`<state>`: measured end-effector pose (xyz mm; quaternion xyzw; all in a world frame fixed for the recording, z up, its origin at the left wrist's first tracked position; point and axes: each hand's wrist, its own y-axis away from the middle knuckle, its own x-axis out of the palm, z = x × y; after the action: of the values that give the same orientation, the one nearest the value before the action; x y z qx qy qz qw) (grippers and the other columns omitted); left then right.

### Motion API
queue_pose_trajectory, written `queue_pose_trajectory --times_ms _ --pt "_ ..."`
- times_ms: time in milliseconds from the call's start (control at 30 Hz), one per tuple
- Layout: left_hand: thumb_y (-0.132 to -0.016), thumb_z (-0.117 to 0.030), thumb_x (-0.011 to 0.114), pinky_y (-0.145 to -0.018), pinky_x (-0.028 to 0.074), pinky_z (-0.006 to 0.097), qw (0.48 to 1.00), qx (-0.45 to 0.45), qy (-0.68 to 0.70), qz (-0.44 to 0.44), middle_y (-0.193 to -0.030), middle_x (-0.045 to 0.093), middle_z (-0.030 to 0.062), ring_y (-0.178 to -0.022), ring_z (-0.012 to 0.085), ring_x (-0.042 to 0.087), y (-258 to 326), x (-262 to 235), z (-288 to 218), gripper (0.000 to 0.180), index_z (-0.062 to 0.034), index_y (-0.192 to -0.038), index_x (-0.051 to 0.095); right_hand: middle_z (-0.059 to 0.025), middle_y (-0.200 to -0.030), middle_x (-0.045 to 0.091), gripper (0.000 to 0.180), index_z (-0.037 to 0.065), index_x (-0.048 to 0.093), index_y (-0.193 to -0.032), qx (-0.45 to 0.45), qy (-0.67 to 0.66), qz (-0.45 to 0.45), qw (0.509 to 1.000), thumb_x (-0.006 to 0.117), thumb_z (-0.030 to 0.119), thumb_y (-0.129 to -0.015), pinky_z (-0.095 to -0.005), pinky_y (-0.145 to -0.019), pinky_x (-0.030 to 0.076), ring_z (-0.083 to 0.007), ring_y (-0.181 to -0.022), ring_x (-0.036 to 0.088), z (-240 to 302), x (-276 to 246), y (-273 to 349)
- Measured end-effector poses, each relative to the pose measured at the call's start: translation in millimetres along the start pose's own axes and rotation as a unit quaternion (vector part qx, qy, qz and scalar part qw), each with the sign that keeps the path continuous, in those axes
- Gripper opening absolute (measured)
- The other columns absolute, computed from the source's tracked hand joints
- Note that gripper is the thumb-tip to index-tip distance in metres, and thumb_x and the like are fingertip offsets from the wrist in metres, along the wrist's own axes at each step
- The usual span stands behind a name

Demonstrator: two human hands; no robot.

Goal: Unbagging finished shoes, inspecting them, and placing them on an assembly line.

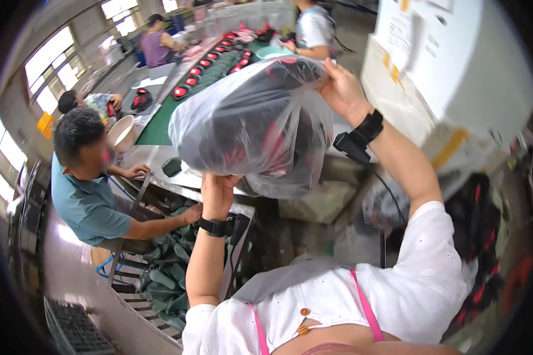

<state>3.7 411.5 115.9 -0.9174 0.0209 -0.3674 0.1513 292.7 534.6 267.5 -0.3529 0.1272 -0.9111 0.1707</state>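
Observation:
A large see-through plastic bag stuffed with black and red pieces is held up in front of me. My right hand grips its upper right corner, the fingers closed on the plastic. From below, my left hand holds the bag's lower left side, its fingers partly hidden under it. What the pieces inside are is blurred by the film; they look dark with red patches. Both wrists wear black straps with small boxes.
A green conveyor belt carries rows of black-and-red shoe-like pieces. At left, a person in a teal shirt sits beside a slatted crate of dark green sole-shaped pieces. A white cabinet stands at right, with filled bags below.

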Motion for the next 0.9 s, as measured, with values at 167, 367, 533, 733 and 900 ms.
queue_pose_trajectory --times_ms 167,367,533,733,900 --pt "-0.094 -0.020 0.041 -0.080 0.047 0.036 0.995 0.089 -0.035 -0.029 -0.109 0.055 0.0079 -0.098 0.0209 0.055 -85.6 -7.8 -29.5 0.026 -0.0045 -0.114 0.046 -0.0086 -0.096 0.060 0.023 0.003 0.055 -0.095 0.067 -0.033 0.056 0.996 0.043 0.022 -0.094 -0.0401 -0.078 0.047 -0.0214 -0.089 0.058 -49.5 -91.5 -110.4" --pt "-0.089 -0.007 0.048 -0.075 0.046 0.031 0.982 -0.033 -0.149 -0.113 -0.087 0.054 0.0023 -0.078 0.0141 0.054 -117.7 -69.9 32.0 0.003 -0.0057 -0.092 0.049 -0.0105 -0.088 0.059 0.019 0.003 0.057 -0.093 0.357 0.292 0.094 0.882 0.056 0.019 -0.083 -0.0327 -0.071 0.048 -0.0216 -0.084 0.057 -160.0 -195.3 -105.0" --pt "-0.085 0.000 0.050 -0.071 0.048 0.029 0.979 -0.072 -0.077 -0.174 -0.092 0.050 0.0058 -0.079 0.0137 0.054 -141.8 -111.0 80.5 0.019 -0.0044 -0.102 0.042 -0.0141 -0.099 0.054 0.037 0.004 0.056 -0.108 -0.045 0.641 0.277 0.715 0.063 0.019 -0.075 -0.0339 -0.081 0.045 -0.0279 -0.089 0.056 -186.0 -171.3 -87.3" --pt "-0.080 0.006 0.053 -0.075 0.044 0.025 0.978 -0.019 -0.147 -0.146 -0.096 0.046 0.0039 -0.082 0.0107 0.049 -154.0 -87.9 94.7 0.040 -0.0048 -0.113 0.034 -0.0095 -0.075 0.057 0.018 0.004 0.063 -0.085 -0.142 0.558 0.342 0.743 0.061 0.020 -0.078 -0.0363 -0.060 0.044 -0.0265 -0.068 0.057 -203.0 -55.8 -120.4" --pt "-0.079 0.011 0.048 -0.076 0.039 0.022 0.949 0.078 -0.288 -0.106 -0.096 0.044 0.0028 -0.086 0.0096 0.046 -156.8 -82.6 118.9 0.036 -0.0069 -0.106 0.032 -0.0106 -0.068 0.060 0.029 0.004 0.065 -0.079 -0.007 0.715 0.382 0.585 0.063 0.032 -0.074 -0.0364 -0.058 0.046 -0.0279 -0.065 0.059 -247.8 -16.7 -150.2"
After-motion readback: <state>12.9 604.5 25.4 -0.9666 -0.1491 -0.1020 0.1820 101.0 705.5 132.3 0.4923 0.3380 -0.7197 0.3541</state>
